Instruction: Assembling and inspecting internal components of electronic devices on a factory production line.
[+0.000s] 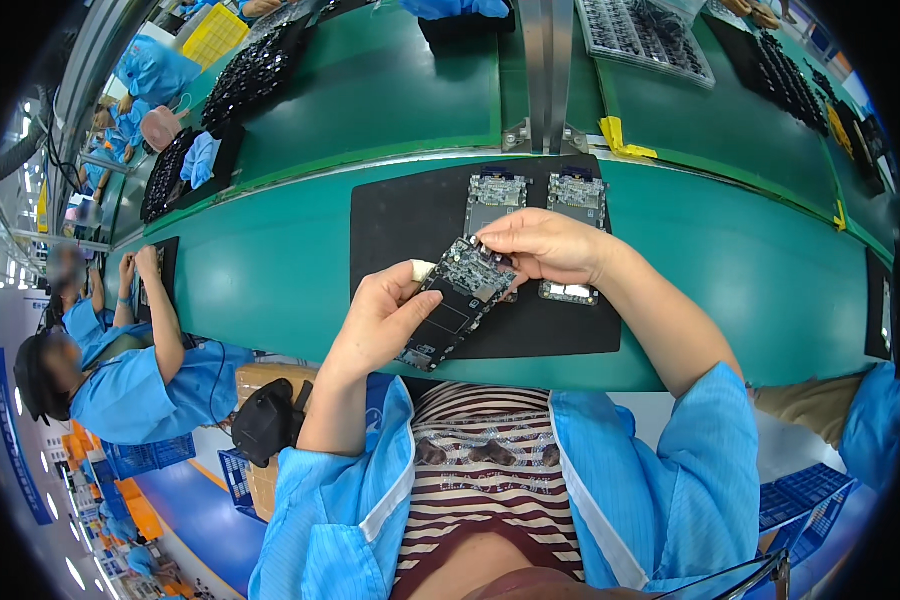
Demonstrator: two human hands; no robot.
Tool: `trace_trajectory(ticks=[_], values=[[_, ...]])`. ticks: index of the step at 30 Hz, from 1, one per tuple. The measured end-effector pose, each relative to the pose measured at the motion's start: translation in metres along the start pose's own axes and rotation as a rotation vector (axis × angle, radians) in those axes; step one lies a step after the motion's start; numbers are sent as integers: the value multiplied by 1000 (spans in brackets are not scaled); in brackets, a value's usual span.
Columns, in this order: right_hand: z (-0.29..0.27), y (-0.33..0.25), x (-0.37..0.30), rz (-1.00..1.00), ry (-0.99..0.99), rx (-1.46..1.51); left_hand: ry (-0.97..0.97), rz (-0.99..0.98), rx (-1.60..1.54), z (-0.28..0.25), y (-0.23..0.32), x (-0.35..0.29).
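Observation:
My left hand (375,315) is closed around a dark, phone-sized circuit board (448,312), its thumb lying across the front face. A white cover sits on one fingertip of this hand. The board is tilted and raised above a black mat (400,220). At its upper end, my right hand (550,247) pinches at the edge among small parts; what exactly lies between those fingertips is too small to make out. Behind my hands, two similar circuit boards lie on the mat, one on the left (497,190) partly covered by my fingers, one on the right (577,197) partly covered by my right hand.
A metal post (550,80) rises behind the mat, beside yellow tape (625,140). Across the green bench (270,265) stand a clear parts tray (645,40) and black trays of small parts (260,75). A co-worker in blue (160,385) sits at the left.

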State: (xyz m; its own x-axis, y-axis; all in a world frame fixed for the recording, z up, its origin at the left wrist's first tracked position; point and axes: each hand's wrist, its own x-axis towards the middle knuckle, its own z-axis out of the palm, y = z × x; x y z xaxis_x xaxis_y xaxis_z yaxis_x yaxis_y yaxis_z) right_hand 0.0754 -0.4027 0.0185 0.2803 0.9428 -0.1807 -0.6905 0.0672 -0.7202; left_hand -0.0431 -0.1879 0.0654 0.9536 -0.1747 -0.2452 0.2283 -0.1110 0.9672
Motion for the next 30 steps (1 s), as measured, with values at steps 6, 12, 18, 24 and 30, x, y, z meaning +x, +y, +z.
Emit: trace_trajectory(ticks=[6,12,18,24,30], values=[[5,3,1,-41,84,-213,19,3,38,-1,-5,-2],[0,6,-1,-3,14,-61,34,5,23,2,-1,-3],[-11,10,4,-102,78,66,73,21,72,0,-8,-3],[-3,4,1,-89,11,92,128,39,76,3,-7,-2],[3,4,2,-128,27,48,217,99,195,8,-16,0]])
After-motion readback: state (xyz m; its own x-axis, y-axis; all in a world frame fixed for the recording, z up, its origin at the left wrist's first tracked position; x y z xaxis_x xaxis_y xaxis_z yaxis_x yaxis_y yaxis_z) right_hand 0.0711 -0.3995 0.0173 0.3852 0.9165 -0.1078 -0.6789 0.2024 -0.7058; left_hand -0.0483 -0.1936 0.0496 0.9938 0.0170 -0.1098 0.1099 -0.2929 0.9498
